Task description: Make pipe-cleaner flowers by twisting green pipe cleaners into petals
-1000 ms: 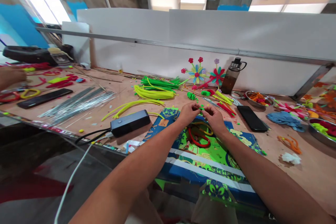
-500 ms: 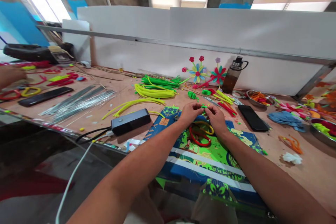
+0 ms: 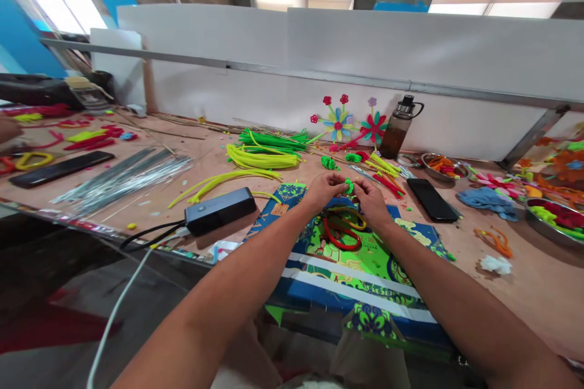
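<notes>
A small curled green pipe cleaner (image 3: pixel 349 186) is pinched between my two hands, above the far part of a blue and green printed board (image 3: pixel 365 255). My left hand (image 3: pixel 326 189) grips it from the left, fingers closed. From the right, the closed fingertips of my right hand (image 3: pixel 370 197) hold it too. Just below my hands, scissors with red and yellow handles (image 3: pixel 342 236) lie on the board. Beyond them rest green coiled pieces (image 3: pixel 329 163) and red pipe cleaners (image 3: pixel 389 185).
Yellow stems (image 3: pixel 262 158) and a black power bank (image 3: pixel 220 211) with cables lie left. A bottle (image 3: pixel 398 129) stands behind, near pipe-cleaner flowers (image 3: pixel 337 126). A phone (image 3: pixel 432 200), blue cloth (image 3: pixel 488 202) and metal bowls (image 3: pixel 444 167) are right. Another person's hand (image 3: pixel 8 129) shows far left.
The view has shifted slightly, moving the scene left in the picture. The green piece between my fingers now shows more upright, and the other person's hand shows less.
</notes>
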### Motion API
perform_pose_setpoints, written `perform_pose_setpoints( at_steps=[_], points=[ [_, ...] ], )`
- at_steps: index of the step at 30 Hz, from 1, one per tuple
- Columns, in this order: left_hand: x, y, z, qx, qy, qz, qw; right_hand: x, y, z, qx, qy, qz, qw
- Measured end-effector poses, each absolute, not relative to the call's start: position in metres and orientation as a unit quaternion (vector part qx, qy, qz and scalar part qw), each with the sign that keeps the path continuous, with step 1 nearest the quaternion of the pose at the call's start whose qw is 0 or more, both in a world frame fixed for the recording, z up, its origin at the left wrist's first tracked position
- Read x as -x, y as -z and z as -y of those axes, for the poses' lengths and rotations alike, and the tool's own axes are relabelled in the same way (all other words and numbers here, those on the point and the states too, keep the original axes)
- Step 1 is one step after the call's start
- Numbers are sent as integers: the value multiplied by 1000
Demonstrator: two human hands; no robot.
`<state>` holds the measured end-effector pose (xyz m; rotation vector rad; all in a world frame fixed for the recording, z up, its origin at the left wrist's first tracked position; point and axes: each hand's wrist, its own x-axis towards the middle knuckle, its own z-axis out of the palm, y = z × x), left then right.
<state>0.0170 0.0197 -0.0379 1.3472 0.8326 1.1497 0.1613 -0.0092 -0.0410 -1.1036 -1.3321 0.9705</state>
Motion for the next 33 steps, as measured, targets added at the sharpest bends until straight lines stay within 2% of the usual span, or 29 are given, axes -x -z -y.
perform_pose_setpoints(
  at_steps=[6, 12, 18, 23, 33],
  points=[
    [-15, 36, -17, -569, -478, -346, 572, -164, 42, 8, 450, -440, 557, 542],
    [-17, 33, -15, -595, -477, -341, 550, -166, 42, 7, 477, -404, 579, 524],
    [-17, 37, -19, -587, -516, -379, 496, -161, 46, 7, 479, -429, 509, 572],
    [-16, 37, -20, -615, -506, -404, 449, -160, 46, 9, 485, -380, 552, 561],
    [-21, 34, -13, -626, -475, -402, 470, -165, 48, 8, 542, -300, 560, 550]
  ],
)
